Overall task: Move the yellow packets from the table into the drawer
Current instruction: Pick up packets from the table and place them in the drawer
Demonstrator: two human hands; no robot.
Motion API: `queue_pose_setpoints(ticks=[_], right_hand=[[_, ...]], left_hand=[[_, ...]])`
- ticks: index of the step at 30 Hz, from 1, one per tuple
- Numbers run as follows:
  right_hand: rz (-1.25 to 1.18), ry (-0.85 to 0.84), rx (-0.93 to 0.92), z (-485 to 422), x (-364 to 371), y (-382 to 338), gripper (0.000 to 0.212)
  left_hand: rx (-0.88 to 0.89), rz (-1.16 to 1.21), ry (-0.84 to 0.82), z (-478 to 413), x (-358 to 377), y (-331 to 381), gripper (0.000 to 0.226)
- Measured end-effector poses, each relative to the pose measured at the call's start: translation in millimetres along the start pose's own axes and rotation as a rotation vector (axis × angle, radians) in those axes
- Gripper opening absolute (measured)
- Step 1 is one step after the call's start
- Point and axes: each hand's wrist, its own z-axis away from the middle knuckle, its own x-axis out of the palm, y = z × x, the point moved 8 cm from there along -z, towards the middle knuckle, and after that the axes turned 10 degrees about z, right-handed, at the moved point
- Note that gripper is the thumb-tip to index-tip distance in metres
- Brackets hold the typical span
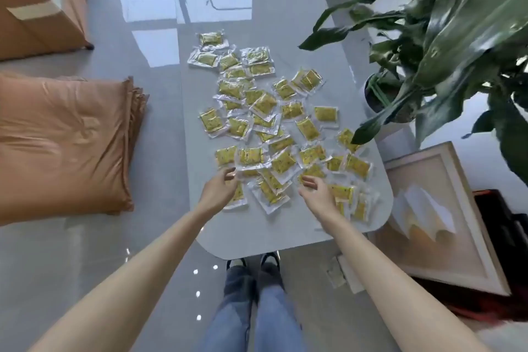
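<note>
At the far left a cardboard box [37, 3] stood on the floor [85, 266], and nearer the person an orange cushion [63, 140] lay beside the desk [285, 231]. The yellow packets [265, 106] were spread loosely over most of the pale desk top, many overlapping, from the far end down to the near edge. None was seen anywhere but on the desk.

The left hand [218, 190] reached over the near cluster, its fingers curled at the edge of a packet. Whether it pinched that packet or only touched it could not be told. Just to its right, with a few packets between them, the right hand [315, 190] hovered low over the pile, fingers loosely bent and apart, with nothing in its grasp. The two palms faced each other, as if to gather a bunch.

Further right a large leafy plant [457, 37] hung over the desk's edge, and a framed picture [445, 226] lay on the floor below it.

No drawer showed in the view, so I judged the task to be at its very start: the whole spread was left to collect, carry off and put away, and it would likely need many handfuls
</note>
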Motion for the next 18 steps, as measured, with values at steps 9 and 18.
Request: queue_pose_setpoints(ticks=[9,18], right_hand=[[-0.304,-0.01,0.396,-146,55,47,0.045],[-0.516,0.012,0.769,-212,95,86,0.055]], left_hand=[[-0.024,-0.021,0.038,-125,15,-33,0.045],[0.178,-0.404,-0.016,-225,51,-45,0.058]])
